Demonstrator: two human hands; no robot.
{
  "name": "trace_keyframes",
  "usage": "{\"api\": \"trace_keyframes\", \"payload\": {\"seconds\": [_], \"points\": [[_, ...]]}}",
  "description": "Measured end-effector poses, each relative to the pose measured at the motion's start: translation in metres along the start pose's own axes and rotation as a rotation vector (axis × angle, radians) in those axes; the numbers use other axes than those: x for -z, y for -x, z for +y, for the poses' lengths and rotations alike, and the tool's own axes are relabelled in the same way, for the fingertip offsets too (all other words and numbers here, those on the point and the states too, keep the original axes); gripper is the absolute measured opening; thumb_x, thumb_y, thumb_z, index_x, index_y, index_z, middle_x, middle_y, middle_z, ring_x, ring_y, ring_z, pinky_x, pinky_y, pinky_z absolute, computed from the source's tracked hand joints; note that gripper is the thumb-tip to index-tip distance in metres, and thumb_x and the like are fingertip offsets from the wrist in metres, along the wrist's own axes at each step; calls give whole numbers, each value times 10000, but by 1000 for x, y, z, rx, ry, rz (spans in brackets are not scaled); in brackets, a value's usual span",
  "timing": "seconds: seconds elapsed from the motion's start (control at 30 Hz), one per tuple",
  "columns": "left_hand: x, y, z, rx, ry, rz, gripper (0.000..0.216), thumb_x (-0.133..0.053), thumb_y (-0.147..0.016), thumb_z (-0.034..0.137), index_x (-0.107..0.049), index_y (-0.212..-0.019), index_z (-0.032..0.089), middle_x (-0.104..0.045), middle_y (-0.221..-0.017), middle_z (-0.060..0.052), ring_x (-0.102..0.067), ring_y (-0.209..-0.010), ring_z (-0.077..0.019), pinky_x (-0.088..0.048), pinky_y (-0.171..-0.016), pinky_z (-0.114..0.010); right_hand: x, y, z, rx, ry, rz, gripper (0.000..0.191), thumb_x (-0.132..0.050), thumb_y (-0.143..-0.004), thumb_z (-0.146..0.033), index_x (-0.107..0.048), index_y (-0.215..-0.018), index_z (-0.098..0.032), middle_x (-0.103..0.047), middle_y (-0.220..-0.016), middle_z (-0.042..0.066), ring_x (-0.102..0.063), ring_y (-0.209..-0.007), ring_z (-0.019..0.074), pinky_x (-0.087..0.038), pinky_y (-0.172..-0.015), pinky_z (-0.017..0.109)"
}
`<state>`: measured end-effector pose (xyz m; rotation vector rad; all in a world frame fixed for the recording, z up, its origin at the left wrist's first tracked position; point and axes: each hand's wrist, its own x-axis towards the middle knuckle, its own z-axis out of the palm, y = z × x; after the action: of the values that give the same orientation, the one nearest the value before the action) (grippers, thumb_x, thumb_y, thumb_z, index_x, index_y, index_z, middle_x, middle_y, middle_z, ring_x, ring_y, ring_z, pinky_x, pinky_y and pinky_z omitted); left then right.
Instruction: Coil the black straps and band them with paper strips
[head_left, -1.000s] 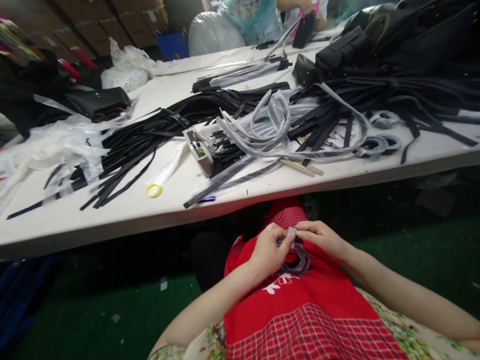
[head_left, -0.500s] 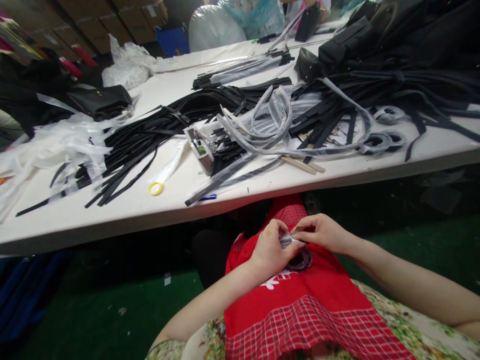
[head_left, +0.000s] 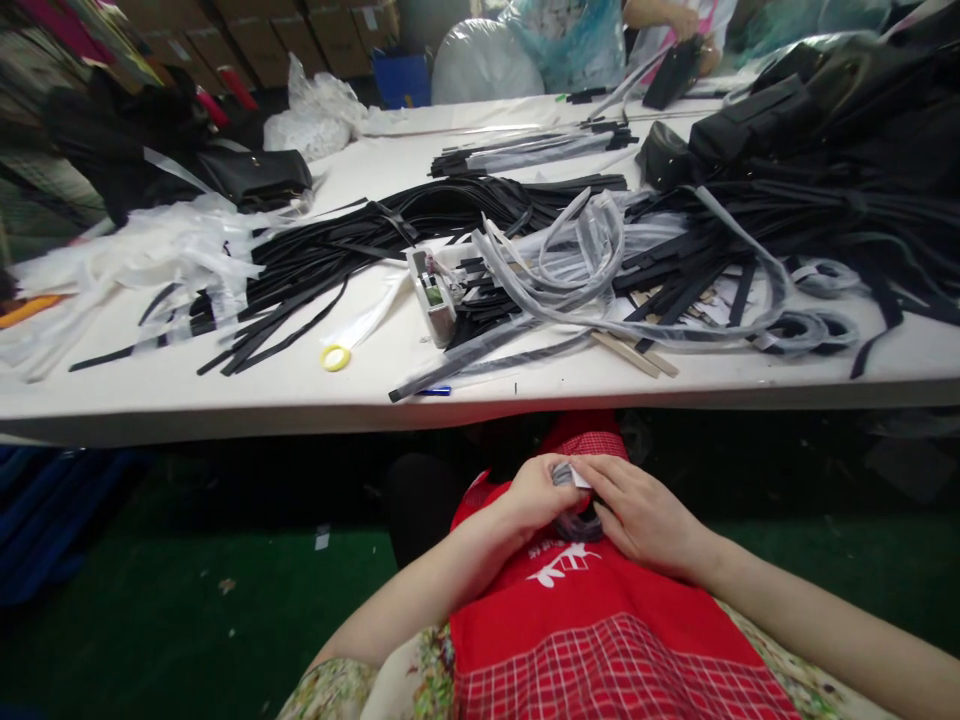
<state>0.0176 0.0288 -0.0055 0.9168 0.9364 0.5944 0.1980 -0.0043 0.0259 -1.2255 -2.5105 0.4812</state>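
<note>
Both my hands rest in my lap on a red apron (head_left: pixel 600 610), below the edge of the white table (head_left: pixel 225 400). My left hand (head_left: pixel 536 495) is closed around a small coil of dark strap wrapped in clear plastic (head_left: pixel 574 523). My right hand (head_left: pixel 637 510) lies over the coil with its fingers together, its fingertips pinching a small pale tab (head_left: pixel 579 477) at the coil's top. Most of the coil is hidden under the two hands.
On the table lie heaps of black straps (head_left: pixel 337 255), plastic-sleeved straps (head_left: pixel 570 250), finished coils (head_left: pixel 814 330), a tape dispenser (head_left: pixel 433 295), a yellow ring (head_left: pixel 334 357) and black bags (head_left: pixel 750 120). Another person's hands (head_left: pixel 679 20) work at the far side. Green floor lies below.
The view has shifted right and up. My hands have dropped lower onto my lap, and my right hand has come down flat over the coil instead of pinching beside it.
</note>
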Motion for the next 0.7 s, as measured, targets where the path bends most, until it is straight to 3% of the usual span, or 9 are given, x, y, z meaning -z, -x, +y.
{"api": "trace_keyframes", "payload": {"seconds": [0.17, 0.27, 0.37, 0.5, 0.6, 0.7], "points": [[13, -3, 15, 28, 283, -32, 290, -724, -587, 265, -679, -818, 94, -625, -661, -17, -533, -577, -100, -428, -591, -219, -17, -7, 11, 63, 153, 17, 629, -461, -809, -80, -402, -1435, -43, -485, -1409, 204, -456, -1294, 311, -412, -1099, 483], [22, -4, 22, -20, 236, 34, 302, -744, -596, 296, -684, -813, 94, -629, -662, -21, -532, -574, -102, -428, -598, -224, -15, -19, 12, 84, 83, 23, 652, -452, -825, -88, -356, -1470, -77, -463, -1433, 183, -435, -1318, 288, -411, -1104, 468], [35, -1, 26, -66, 175, 136, 257, -722, -600, 280, -680, -778, 100, -620, -636, -14, -534, -573, -107, -419, -592, -225, -7, -47, 16, 132, -39, 3, 569, -455, -859, -125, -439, -1428, -150, -518, -1387, 139, -483, -1279, 254, -430, -1085, 435], [52, 12, 23, -76, 210, 276, 347, -704, -580, 260, -685, -882, 89, -635, -647, -6, -548, -564, -113, -430, -588, -235, 5, -126, 38, 111, -176, 170, 347, -474, -909, -223, -620, -1224, -199, -667, -1174, 103, -610, -1096, 235, -493, -974, 399], [61, 22, 14, -76, 222, 325, 400, -713, -593, 278, -676, -937, 77, -646, -646, -16, -570, -566, -128, -444, -588, -249, 10, -214, 56, -60, -339, 310, 297, -517, -887, -301, -688, -1106, -194, -706, -1103, 93, -635, -1036, 242, -473, -969, 397], [68, 29, 0, -90, 194, 339, 411, -718, -605, 287, -675, -949, 66, -651, -629, -28, -569, -556, -131, -442, -578, -251, 3, -298, 63, -261, -504, 297, 257, -567, -828, -311, -741, -978, -194, -721, -1090, 82, -620, -1075, 253, -431, -1006, 388]]}}
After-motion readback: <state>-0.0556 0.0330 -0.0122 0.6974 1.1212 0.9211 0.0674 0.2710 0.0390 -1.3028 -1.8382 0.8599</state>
